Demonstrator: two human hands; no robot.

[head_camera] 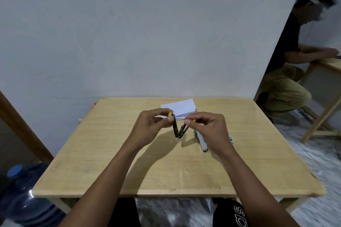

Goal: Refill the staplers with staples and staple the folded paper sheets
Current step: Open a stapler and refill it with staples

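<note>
A dark stapler [178, 131] with yellow ends is swung open into a V above the wooden table [129, 162]. My left hand [150, 127] pinches its left arm near the yellow tip. My right hand [208, 127] pinches the right arm near the other yellow tip. Behind the hands lie folded white paper sheets [180, 108]. A second, silver and green stapler [201, 141] lies on the table under my right hand, partly hidden. A small staple box [231, 139] sits to its right.
A blue water jug [24, 197] stands on the floor at the table's left front. Another person sits at a second wooden table [330, 72] to the right. A grey wall runs right behind the table.
</note>
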